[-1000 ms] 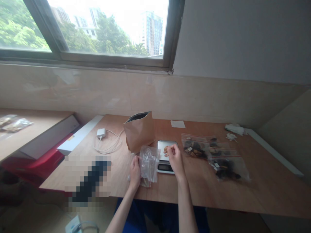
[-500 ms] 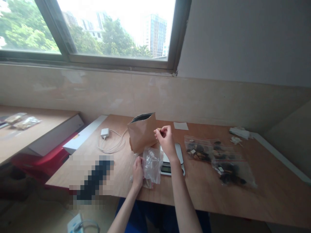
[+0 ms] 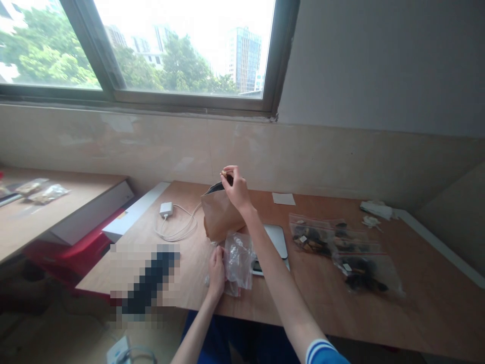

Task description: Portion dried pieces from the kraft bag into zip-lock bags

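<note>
My right hand (image 3: 238,189) is raised over the mouth of a brown paper pouch (image 3: 221,217). Its fingers pinch a small dark-brown piece (image 3: 229,178) with a paler edge; its exact kind is too small to make out. The pouch stands upright with its dark-lined top open. In front of it, my left hand (image 3: 216,270) is closed along the left edge of a clear plastic zip bag (image 3: 239,258), which looks empty. My right forearm partly covers a white kitchen scale (image 3: 277,241) beside the zip bag.
Several clear zip bags of dark dried pieces (image 3: 364,273) lie on the right. A white charger with cable (image 3: 165,209) sits left of the pouch, and a white paper slip (image 3: 283,198) lies behind the scale. A pixelated dark object (image 3: 151,280) is at the left front edge.
My right hand has moved up, left and away from me, from beside the pouch to above its mouth, with the small piece still pinched. My left hand stays on the zip bag.
</note>
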The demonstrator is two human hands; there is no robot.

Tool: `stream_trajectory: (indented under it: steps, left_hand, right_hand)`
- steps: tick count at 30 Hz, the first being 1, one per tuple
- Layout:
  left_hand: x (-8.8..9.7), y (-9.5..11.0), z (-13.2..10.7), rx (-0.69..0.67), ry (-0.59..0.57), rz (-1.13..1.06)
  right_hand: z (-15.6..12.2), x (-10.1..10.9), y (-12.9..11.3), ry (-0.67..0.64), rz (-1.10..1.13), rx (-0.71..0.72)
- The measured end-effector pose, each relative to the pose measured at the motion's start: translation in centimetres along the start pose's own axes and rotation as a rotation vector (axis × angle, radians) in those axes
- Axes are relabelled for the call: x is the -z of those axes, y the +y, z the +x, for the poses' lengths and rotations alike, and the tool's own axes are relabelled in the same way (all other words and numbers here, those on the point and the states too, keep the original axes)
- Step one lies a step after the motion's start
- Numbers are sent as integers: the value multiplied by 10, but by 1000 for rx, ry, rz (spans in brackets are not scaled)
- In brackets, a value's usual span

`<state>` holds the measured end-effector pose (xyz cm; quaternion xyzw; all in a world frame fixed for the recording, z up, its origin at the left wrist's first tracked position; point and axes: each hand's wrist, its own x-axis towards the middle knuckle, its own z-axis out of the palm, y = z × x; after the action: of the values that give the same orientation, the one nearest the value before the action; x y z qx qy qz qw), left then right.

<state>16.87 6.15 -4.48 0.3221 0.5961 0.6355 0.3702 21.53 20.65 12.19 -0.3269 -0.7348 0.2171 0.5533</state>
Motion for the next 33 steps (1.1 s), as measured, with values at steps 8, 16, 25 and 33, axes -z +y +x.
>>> stream_trajectory:
  steps: [8,16,25,33]
  left_hand:
    - [0,-5,1,16,1,-5]
    - [2,-6,2,-13,-7,-1]
    - [2,-2,0,0,-20,-14]
    - [1,-4,1,4,-9,9]
  right_hand:
    - [-6,-5,12,-123,-73,52]
    - [-10,-3,9,-234,-192,121]
    - [-13,-6,8,-271,-319,114]
    - [-16,-3,3,-281,-335,107]
